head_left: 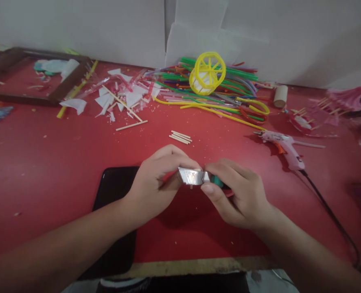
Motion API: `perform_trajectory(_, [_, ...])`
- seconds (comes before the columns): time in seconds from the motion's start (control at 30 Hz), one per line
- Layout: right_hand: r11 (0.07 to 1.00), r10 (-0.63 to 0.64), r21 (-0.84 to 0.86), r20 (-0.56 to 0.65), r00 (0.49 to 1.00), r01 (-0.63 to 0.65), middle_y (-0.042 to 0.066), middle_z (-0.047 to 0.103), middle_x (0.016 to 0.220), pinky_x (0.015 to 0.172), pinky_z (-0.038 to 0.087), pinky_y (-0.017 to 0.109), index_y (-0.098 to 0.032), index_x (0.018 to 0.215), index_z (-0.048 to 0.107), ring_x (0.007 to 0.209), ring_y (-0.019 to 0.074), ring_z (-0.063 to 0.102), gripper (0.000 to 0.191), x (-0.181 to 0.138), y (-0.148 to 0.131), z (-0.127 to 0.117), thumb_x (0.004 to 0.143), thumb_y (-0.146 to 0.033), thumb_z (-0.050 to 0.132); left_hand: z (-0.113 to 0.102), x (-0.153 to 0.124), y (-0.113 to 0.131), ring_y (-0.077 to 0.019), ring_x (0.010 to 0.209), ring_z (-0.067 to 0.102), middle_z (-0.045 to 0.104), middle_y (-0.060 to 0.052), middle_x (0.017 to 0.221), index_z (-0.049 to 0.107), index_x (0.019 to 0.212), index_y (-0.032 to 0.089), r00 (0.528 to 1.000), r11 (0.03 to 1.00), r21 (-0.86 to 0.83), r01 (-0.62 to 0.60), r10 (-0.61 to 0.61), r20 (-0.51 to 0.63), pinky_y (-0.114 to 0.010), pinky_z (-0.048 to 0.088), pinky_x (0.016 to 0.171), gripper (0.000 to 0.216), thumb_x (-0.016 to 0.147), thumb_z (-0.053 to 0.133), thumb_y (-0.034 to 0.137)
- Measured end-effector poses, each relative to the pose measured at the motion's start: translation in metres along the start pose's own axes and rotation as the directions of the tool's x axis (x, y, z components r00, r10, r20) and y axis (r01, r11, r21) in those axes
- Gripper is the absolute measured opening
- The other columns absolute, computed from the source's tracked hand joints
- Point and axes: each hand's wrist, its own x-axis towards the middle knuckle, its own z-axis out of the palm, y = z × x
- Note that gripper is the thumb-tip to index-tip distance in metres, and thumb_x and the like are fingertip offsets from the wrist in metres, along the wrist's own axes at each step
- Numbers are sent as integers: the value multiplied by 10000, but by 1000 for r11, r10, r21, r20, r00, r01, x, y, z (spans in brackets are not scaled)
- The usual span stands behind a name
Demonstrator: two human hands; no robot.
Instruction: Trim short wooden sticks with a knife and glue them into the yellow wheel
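Observation:
My left hand [157, 179] and my right hand [237, 191] meet above the red table [46, 162] near its front edge. Between them is a small shiny silver piece [191, 176], pinched at its left end by my left fingers. My right fingers pinch its right end and also close round a small green-and-red object [218, 182], mostly hidden in the hand. A black phone [114, 191] lies flat under my left wrist.
A pink glue gun [285, 147] with a black cord lies to the right. A yellow straw wheel [207, 73] stands on a pile of coloured straws [229, 91] at the back. Short wooden sticks [180, 137], white scraps [128, 97], a cardboard roll [280, 96] and a brown frame [30, 77] lie around.

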Motion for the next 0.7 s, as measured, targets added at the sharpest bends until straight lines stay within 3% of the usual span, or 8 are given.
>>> perform_trajectory(0.7, [999, 14, 43, 13, 1000, -14, 1, 591, 691, 524, 390, 221, -159, 906, 618, 570, 91, 498, 222, 0, 1, 0, 939, -349, 506, 0, 0, 1, -128, 750, 604, 633, -10, 838, 679, 898, 222, 1000, 998, 62, 7, -7, 5, -254, 491, 662, 240, 835, 552, 29])
